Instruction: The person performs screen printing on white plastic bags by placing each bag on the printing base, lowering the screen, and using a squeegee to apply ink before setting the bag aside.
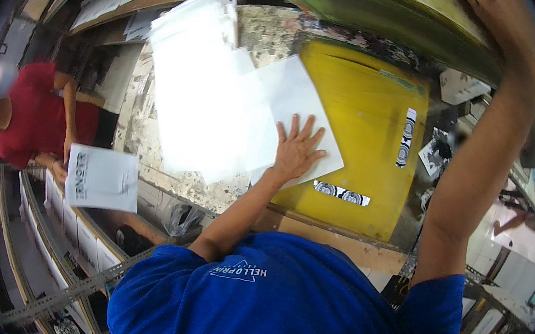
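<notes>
My left hand (296, 150) lies flat with fingers spread on a white sheet (290, 90). That sheet overlaps the left part of a yellow board (359, 125). Two narrow strips with black round patterns (341, 193) show on the board, one near its front edge and one near its right edge. My right arm reaches up to the top right, where my right hand (490, 9) is at the edge of a raised, greenish-yellow framed panel (380, 7). Its fingers are cut off by the picture's rim.
Many overlapping white sheets (203, 92) cover the paint-spattered table (140, 145) at left. Beyond it a person in red (41, 106) holds a printed white sheet (104, 179). Metal racks with stacked white sheets (73, 230) stand at the lower left. Cluttered shelving (513, 290) lies at right.
</notes>
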